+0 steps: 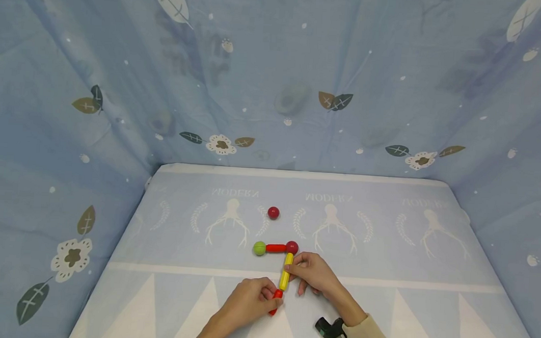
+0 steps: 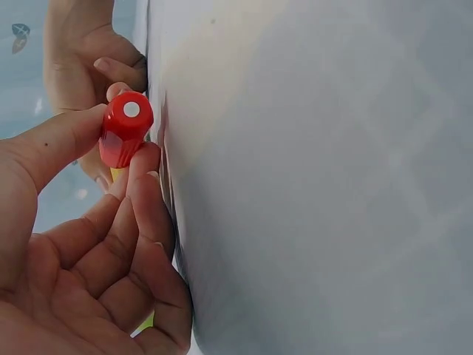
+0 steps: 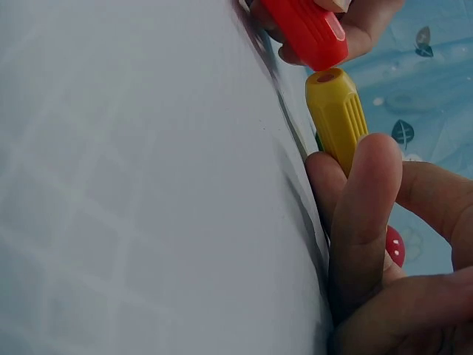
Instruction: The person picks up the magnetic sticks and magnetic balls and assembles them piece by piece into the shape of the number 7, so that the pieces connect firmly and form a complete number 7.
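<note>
Left hand [image 1: 249, 301] pinches a red rod [image 1: 278, 294], right hand [image 1: 315, 273] a yellow rod [image 1: 285, 279], over cloth [image 1: 376, 261] printed "MODERN".

A ribbed yellow rod [image 1: 285, 278] sat between a round red ball [image 1: 292, 247] behind and a ribbed red rod [image 1: 278, 294] in front.

in the right wrist view, the right hand [image 3: 399, 299] hides part of the yellow rod [image 3: 334, 111] and a red ball [image 3: 396, 245]; the edge crops the red rod [image 3: 309, 31].
</note>
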Tool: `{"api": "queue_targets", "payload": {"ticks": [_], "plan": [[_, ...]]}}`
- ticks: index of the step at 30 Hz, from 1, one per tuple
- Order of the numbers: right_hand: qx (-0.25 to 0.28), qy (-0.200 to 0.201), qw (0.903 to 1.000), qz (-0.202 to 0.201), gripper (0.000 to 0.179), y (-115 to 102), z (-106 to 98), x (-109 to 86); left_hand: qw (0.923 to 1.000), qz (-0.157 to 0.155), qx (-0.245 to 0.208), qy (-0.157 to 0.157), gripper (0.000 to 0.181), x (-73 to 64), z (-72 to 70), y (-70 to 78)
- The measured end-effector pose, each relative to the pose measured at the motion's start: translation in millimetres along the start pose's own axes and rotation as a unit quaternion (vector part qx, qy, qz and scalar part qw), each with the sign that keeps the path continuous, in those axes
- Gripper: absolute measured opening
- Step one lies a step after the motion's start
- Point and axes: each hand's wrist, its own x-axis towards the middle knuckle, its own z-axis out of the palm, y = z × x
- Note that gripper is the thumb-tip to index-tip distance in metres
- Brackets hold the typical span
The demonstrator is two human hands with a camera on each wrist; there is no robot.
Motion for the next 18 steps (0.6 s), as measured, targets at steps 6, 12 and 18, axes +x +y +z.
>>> {"api": "queue_targets", "payload": {"ticks": [6,12,18], "plan": [[-0.005,0.002,1.0000,0.001,0.039,0.0,0.0,0.5,0.9999,0.001,0.014,0.003,0.021,0.5,-0.1,1.1],[-0.010,0.003,0.9999,-0.001,0.039,0.1,0.5,0.7,0.9994,0.003,0.029,0.018,0.018,2.2,-4.5,1.0],[-0.010,0.005,0.9999,0.003,0.038,0.0,0.2,0.4,0.9990,0.019,0.018,0.036,0.019,5.1,-9.3,-1.2]]}}
